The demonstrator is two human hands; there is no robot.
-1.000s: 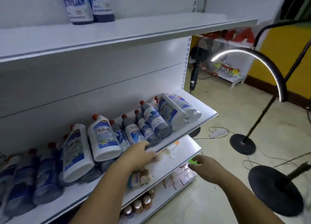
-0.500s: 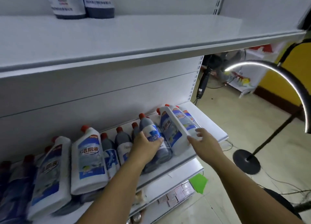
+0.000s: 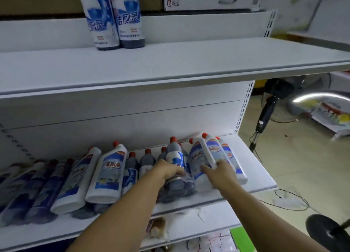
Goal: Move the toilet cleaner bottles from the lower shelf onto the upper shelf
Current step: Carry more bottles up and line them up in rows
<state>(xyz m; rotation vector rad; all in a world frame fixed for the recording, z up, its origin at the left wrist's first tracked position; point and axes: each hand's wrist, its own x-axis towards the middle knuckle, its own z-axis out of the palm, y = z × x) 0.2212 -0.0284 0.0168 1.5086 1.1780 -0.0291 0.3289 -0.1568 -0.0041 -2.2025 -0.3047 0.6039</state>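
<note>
Both hands are down on the lower shelf (image 3: 253, 168), near its right end, where the toilet cleaner bottles (image 3: 111, 172) lie in a row on their sides. Their long axes run front to back: red caps toward the back panel, bases toward the shelf's front lip, most leaning a little to the right.

The left hand (image 3: 170, 171) has its fingers curled over a dark grey bottle (image 3: 176, 155), whose cap points up and back. Just beside it, the right hand (image 3: 221, 173) grips a white bottle (image 3: 197, 157) by its narrow edge, fingers wrapped onto the label side. That bottle lies the same way, cap to the back, touching more white bottles to its right.

On the upper shelf (image 3: 189, 62), two upright bottles (image 3: 117, 22) stand touching each other at the back left, bases down. A standing fan (image 3: 272, 98) is on the floor past the shelving.
</note>
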